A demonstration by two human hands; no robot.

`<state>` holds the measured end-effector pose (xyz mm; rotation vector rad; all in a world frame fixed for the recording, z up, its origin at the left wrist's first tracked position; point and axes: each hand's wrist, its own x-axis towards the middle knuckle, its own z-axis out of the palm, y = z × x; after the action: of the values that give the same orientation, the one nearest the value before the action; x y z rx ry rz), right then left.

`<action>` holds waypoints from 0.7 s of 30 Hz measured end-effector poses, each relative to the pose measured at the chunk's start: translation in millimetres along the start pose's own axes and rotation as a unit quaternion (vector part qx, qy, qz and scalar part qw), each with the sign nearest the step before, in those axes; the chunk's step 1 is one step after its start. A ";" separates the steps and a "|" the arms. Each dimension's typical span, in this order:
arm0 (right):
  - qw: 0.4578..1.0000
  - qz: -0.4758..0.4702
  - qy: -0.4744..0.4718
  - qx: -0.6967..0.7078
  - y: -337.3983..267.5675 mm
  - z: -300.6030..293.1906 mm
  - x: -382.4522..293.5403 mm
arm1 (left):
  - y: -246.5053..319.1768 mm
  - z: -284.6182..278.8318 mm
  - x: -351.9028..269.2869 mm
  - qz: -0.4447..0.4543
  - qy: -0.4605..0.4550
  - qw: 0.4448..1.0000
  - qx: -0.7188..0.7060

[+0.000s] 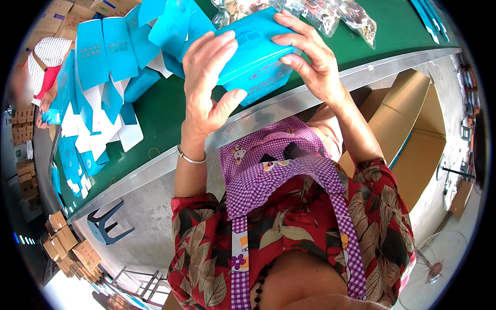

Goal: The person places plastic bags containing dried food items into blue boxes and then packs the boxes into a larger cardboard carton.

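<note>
A blue cardboard box with printing on it stands at the near edge of the green table, its top panel down. My left hand lies along the box's left end, fingers on the top and thumb spread out in front. At the other end, my right hand has its fingertips on the top right edge and its thumb by the front upper edge. Just left of the box stand unfilled blue cartons with flaps raised, some showing white insides. Clear plastic bags of mixed dried-looking pieces lie behind it.
The green tabletop has a metal rim before me. Below right is an open brown cardboard box. Another person holds a small blue box at far left. A blue stool and a fan stand on the floor.
</note>
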<state>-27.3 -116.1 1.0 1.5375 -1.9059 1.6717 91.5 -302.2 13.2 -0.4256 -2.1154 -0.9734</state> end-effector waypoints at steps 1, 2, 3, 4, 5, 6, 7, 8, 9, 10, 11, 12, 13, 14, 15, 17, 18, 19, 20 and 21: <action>1.000 0.003 0.001 0.002 -0.5 0.2 -0.4 | 1.0 2.2 -1.3 -0.010 0.014 1.000 -0.019; 1.000 0.005 0.002 0.003 -0.7 -0.1 -0.8 | -1.7 2.5 -4.1 -0.003 0.015 1.000 -0.018; 1.000 0.004 0.003 0.004 -0.1 -0.1 -1.7 | -6.1 2.6 -7.7 0.004 0.015 1.000 -0.016; 1.000 0.003 0.004 0.005 1.1 0.3 -3.1 | -8.6 2.8 -9.6 0.011 0.016 1.000 -0.014; 1.000 0.003 0.005 0.006 1.8 0.5 -4.6 | -9.0 4.3 -10.3 0.011 0.018 1.000 -0.016; 1.000 0.012 0.007 0.009 1.6 0.6 -5.3 | -9.3 6.2 -9.8 0.007 0.024 0.999 -0.027; 1.000 0.021 0.008 0.013 1.0 0.9 -5.6 | -9.2 8.4 -8.0 0.003 0.030 0.999 -0.039; 0.999 0.028 0.009 0.018 -0.4 1.1 -5.5 | -7.7 10.1 -6.4 -0.002 0.037 0.998 -0.048; 1.000 0.024 0.016 0.005 -2.6 0.6 -5.4 | -5.1 12.8 -4.6 -0.005 0.037 0.998 -0.043; 1.000 0.020 0.023 -0.008 -5.8 -0.2 -5.0 | -2.0 16.2 -2.6 -0.008 0.038 0.999 -0.038; 0.999 0.014 0.029 -0.020 -8.7 -0.4 -3.8 | -0.4 18.9 -1.7 -0.011 0.040 0.999 -0.032; 0.999 0.037 0.015 -0.034 -12.5 -1.8 -3.6 | -1.2 21.2 -2.4 0.003 0.038 0.999 -0.003; 0.997 0.059 0.002 -0.048 -16.5 -4.1 -4.0 | -3.6 22.0 -3.2 0.019 0.036 0.999 0.023; 0.997 0.058 0.007 -0.057 -16.5 -3.6 -5.9 | -5.5 23.8 -3.5 0.036 0.033 0.998 0.046; 0.996 0.057 0.011 -0.064 -16.4 -2.8 -7.6 | -4.3 22.9 -3.7 0.041 0.027 0.997 0.054; 0.997 0.006 0.053 -0.061 -9.3 10.2 -12.9 | -2.0 16.9 -4.4 0.054 0.015 0.996 0.068; 0.997 -0.008 0.053 -0.062 -8.6 12.5 -12.7 | -5.1 13.2 -7.4 0.054 0.009 0.996 0.067; 0.996 -0.021 0.053 -0.062 -8.1 14.3 -12.7 | -9.6 8.6 -12.3 0.054 0.003 0.996 0.066; 0.996 -0.035 0.053 -0.061 -7.0 16.1 -12.2 | -12.0 5.4 -14.7 0.056 -0.004 0.996 0.066; 0.994 -0.041 0.062 -0.085 -3.1 19.1 -14.8 | -10.2 4.4 -15.6 0.048 -0.002 0.997 0.063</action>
<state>-9.3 -122.7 -14.0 1.3939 -1.8426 1.4914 93.8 -305.3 -5.5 -0.4620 -2.1241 -0.7806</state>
